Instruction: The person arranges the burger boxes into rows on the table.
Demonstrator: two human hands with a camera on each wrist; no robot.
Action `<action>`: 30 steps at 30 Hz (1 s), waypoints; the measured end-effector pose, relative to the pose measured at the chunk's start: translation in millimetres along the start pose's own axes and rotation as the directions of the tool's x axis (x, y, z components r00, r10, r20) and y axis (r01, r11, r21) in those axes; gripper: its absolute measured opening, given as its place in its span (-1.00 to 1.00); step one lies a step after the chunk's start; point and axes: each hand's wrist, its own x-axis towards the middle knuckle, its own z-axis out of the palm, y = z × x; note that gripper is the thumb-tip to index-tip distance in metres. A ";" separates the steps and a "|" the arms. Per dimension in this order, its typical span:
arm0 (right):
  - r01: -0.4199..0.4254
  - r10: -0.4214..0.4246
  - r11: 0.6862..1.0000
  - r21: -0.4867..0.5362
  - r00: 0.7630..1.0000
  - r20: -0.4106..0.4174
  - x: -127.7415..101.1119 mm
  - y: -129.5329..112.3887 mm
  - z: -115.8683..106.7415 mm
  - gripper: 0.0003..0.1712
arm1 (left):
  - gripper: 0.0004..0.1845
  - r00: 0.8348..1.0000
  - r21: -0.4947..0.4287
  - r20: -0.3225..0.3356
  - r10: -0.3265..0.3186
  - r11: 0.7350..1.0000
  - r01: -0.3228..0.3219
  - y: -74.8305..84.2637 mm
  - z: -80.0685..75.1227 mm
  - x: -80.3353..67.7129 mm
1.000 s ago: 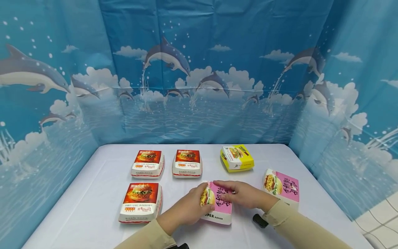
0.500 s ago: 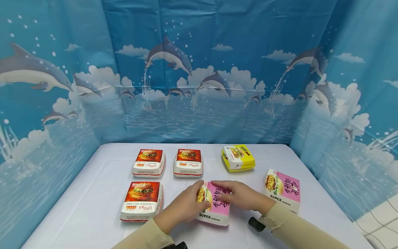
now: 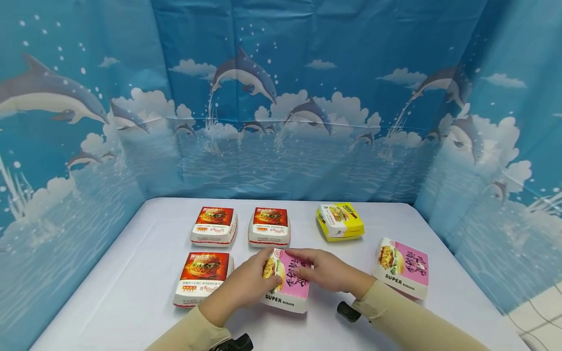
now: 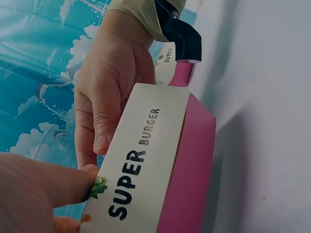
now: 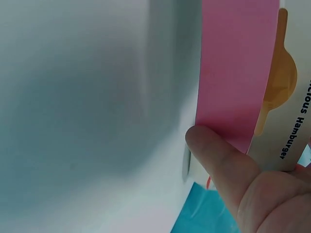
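Dolphin-print curtains walled the white counter [image 3: 131,273]. Near its front edge, the left hand [image 3: 246,285] and right hand [image 3: 327,270] gripped a pink burger box [image 3: 287,287], fingers curled round its sides, apparently mid-positioning; next, probably a careful release.

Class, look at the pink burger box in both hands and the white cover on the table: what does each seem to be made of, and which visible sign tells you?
Pink burger box: apparently thin printed cardboard, smooth with a slight sheen; sharp folded edges, flat panels, printed lettering. White table cover: probably cloth or thin plastic sheet, matte; faint creases show. Both the left hand and right hand hold the box.
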 end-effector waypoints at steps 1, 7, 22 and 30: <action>0.002 -0.002 1.000 -0.001 1.000 -0.002 1.6 -0.6 1.1 -0.36 | -0.10 1.000 0.000 -0.001 -0.004 1.000 0.004 -0.5 -0.9 -0.2; 0.007 -0.007 1.000 0.001 1.000 -0.005 11.6 -2.4 7.6 -0.36 | -0.12 0.999 0.016 -0.003 -0.043 0.999 0.043 -3.3 -3.1 -1.1; -0.031 0.031 1.000 0.000 0.999 0.021 20.3 1.9 18.9 -0.37 | -0.18 0.996 0.015 0.034 -0.078 0.997 0.078 -11.6 0.7 4.0; -0.026 0.027 1.000 -0.014 0.999 0.024 21.0 3.8 19.3 -0.38 | -0.17 0.997 0.026 0.030 -0.075 0.997 0.074 -12.8 1.6 4.2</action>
